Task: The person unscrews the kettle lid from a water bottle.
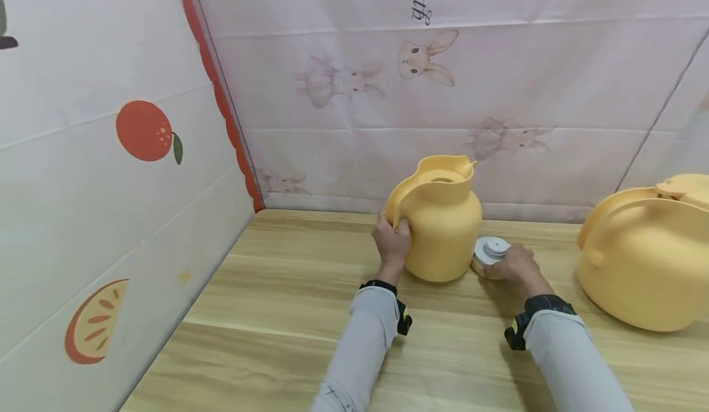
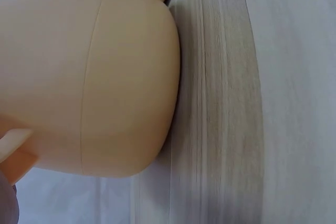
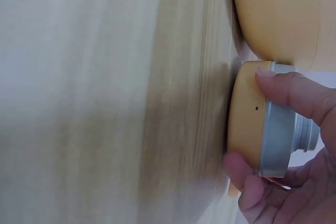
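Note:
A yellow thermos jug (image 1: 443, 233) stands upright on the table, its mouth uncovered. My left hand (image 1: 392, 239) grips the lower part of the jug's handle (image 1: 400, 195), at the left side. To the right of the jug, a lid (image 1: 492, 249) lies upside down, its grey stopper side facing up. My right hand (image 1: 516, 265) holds this lid by its rim. In the right wrist view, the thumb (image 3: 289, 88) and fingers span the lid's yellow and grey edge (image 3: 247, 114), close beside the jug's base (image 3: 273, 19).
A second, larger-looking yellow jug (image 1: 642, 270) with its top covered stands on the right of the wooden table (image 1: 266, 313). A rabbit-printed wall covering (image 1: 343, 153) rises behind the table, and a fruit-printed one (image 1: 66, 215) borders the left edge.

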